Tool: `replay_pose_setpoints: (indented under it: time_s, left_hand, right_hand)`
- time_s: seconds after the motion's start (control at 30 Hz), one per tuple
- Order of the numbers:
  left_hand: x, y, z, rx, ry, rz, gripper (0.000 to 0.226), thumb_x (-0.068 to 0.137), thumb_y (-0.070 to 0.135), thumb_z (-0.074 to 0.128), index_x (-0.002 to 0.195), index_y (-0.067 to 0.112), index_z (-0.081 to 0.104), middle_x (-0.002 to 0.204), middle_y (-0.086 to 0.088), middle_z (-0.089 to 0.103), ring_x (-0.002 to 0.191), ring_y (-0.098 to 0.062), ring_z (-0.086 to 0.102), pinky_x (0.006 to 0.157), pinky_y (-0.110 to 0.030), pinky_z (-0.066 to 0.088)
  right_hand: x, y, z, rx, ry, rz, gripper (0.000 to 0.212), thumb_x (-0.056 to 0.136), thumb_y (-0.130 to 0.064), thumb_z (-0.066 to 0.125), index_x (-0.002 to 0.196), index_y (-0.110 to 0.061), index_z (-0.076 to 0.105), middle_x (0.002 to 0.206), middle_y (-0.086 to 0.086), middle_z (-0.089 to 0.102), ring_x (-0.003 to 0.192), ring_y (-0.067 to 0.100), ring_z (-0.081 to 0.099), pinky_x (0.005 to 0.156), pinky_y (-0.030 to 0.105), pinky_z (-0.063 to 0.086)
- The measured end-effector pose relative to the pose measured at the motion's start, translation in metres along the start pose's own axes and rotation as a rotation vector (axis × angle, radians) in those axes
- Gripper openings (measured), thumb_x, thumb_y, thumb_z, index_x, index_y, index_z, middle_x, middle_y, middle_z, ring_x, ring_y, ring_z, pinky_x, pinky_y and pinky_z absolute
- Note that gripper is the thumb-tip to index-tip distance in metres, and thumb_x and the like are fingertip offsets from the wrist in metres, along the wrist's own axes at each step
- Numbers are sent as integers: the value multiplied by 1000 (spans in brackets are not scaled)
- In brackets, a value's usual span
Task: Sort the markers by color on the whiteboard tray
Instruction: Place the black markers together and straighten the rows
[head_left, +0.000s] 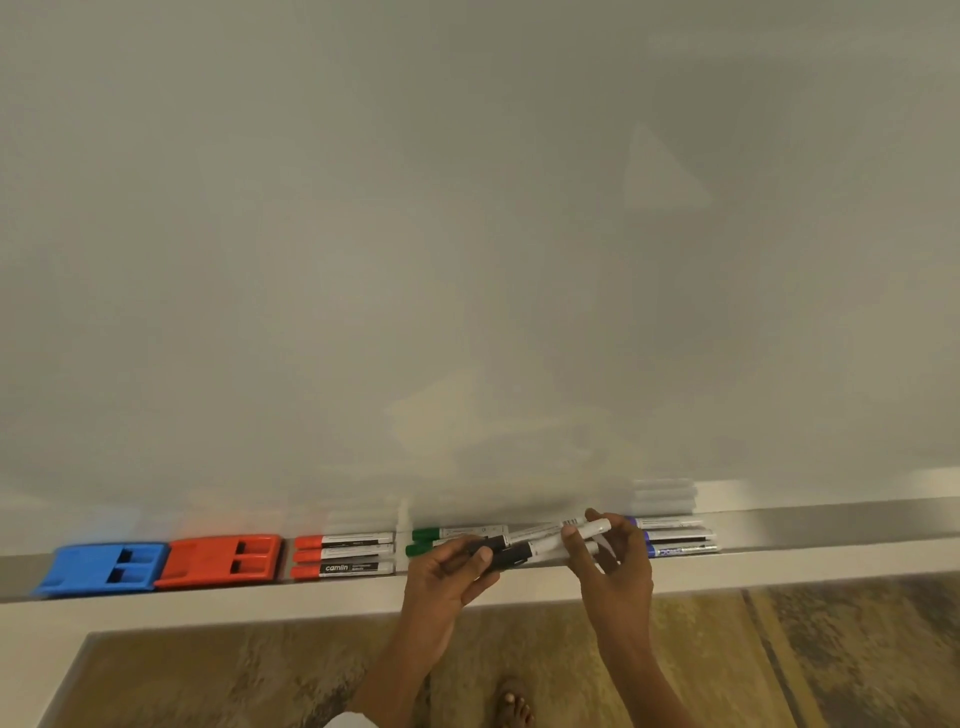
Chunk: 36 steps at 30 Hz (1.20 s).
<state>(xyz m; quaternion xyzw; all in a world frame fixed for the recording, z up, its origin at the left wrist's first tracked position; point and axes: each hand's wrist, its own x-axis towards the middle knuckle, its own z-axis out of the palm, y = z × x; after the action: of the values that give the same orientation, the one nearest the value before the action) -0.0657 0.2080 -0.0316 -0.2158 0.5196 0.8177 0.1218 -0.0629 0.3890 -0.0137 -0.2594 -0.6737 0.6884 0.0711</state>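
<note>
Two hands held black-capped markers (524, 548) just above the whiteboard tray (519, 584), between green markers (441, 538) and blue markers (675, 540). Fingers of the left hand (447, 577) were closed around the black caps, while the right hand (613, 558) pinched the white barrel ends, its other fingers spread. Red markers (343, 556) lay grouped further left of the greens on the tray, beyond them a red eraser (221, 561) and a blue eraser (101, 569). With several barrels bunched in one grip, one marker could slip over the tray's front lip to the floor.
</note>
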Motion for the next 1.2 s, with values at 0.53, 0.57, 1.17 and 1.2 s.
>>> replay_pose_setpoints:
  time_s: [0.53, 0.57, 1.17, 1.2]
  left_hand:
    - [17, -13, 14, 107, 26, -163, 19, 92, 0, 56, 107, 1, 67, 105, -16, 73, 98, -29, 72, 87, -41, 59]
    - [20, -14, 17, 131, 43, -178, 18, 93, 0, 56, 106, 1, 67, 106, -17, 72, 99, -30, 71, 89, -44, 57]
    - [54, -37, 80, 633, 201, -152, 26, 91, 27, 51, 105, 11, 67, 104, -10, 69, 99, -30, 64, 94, -49, 52]
    - [50, -31, 84, 632, 198, -162, 28, 91, 27, 51, 108, 11, 66, 106, -10, 68, 101, -30, 63, 96, -47, 51]
  right_hand:
    - [19, 27, -6, 34, -1, 46, 42, 77, -14, 76, 116, -18, 63, 107, 1, 67, 88, 15, 69, 67, 23, 59]
    - [21, 29, -7, 14, 8, 50, 39, 76, -16, 77, 114, -20, 64, 105, -1, 67, 87, 15, 70, 69, 25, 59]
    - [60, 29, -16, -450, 75, 23, 42, 78, -23, 76, 115, -8, 63, 99, 6, 65, 80, 13, 54, 66, 11, 37]
    - [61, 29, -15, -481, 70, 9, 42, 79, -23, 76, 116, -7, 63, 102, 8, 67, 80, 12, 54, 64, 7, 35]
